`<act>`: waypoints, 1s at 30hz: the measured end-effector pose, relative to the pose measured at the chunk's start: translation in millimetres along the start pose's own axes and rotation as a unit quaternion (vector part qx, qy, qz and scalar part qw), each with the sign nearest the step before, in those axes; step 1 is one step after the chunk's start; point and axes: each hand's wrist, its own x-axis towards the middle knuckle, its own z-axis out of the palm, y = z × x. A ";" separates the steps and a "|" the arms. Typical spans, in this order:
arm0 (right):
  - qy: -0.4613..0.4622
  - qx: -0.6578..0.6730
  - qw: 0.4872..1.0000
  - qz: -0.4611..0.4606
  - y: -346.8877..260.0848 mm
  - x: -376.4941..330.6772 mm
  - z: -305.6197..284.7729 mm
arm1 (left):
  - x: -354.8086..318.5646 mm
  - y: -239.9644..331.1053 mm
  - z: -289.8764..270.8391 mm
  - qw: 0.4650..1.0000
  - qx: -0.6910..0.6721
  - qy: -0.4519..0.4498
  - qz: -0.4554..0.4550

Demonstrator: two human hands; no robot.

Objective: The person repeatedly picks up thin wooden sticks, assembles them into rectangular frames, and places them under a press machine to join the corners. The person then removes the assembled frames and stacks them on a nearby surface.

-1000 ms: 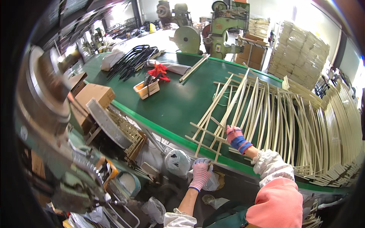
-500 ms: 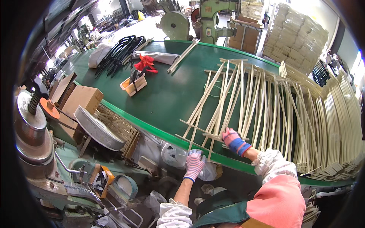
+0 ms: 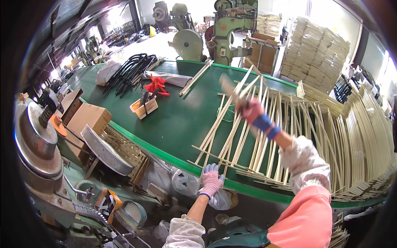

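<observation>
Many pale, slender wooden strips (image 3: 258, 136) lie side by side on a green conveyor belt (image 3: 178, 111), some crossing others. My left hand (image 3: 211, 182), in a striped pink glove, rests at the belt's near edge by the strip ends. Its fingers are stretched forward against the edge, with no strip visibly gripped. My right hand (image 3: 255, 113), in a red and blue glove, is raised over the strips. Its fingers are closed around a pale wooden piece (image 3: 229, 89), smeared by motion, pointing away to the far left. The piece's exact shape is unclear.
Left on the belt are a small tray (image 3: 144, 108) with tools, a red cloth (image 3: 156, 84) and black curved frames (image 3: 128, 72). A metal machine (image 3: 39, 140) and a cardboard box (image 3: 88, 122) stand at the left. Stacked strips (image 3: 368, 136) fill the right end.
My right hand has risen from the near strip ends and moved away over the belt, now with a wooden piece in it. My left hand stays near the edge.
</observation>
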 end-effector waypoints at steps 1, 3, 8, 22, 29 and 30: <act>0.120 -0.151 0.981 0.026 -1.8 23.7 -22.7 | 1.5 1.9 -6.3 1.000 -0.008 0.021 -0.001; 0.231 0.007 0.973 0.002 -7.4 50.7 -63.3 | 10.8 9.7 -25.4 0.995 -0.039 0.090 -0.004; 0.297 -0.174 0.938 0.032 -31.6 -12.1 -150.3 | 55.8 47.8 -90.9 0.955 -0.087 0.275 0.074; 0.384 -0.091 0.919 0.008 -72.6 -123.7 -216.1 | 111.6 142.9 -246.9 0.881 -0.004 0.459 0.113; 0.172 -0.082 0.982 0.003 -107.0 -80.3 -215.5 | -9.2 105.0 -257.5 0.892 0.051 0.447 0.047; 0.126 -0.076 0.989 -0.004 -113.3 -72.2 -207.1 | -33.6 101.4 -248.1 0.885 0.010 0.455 0.103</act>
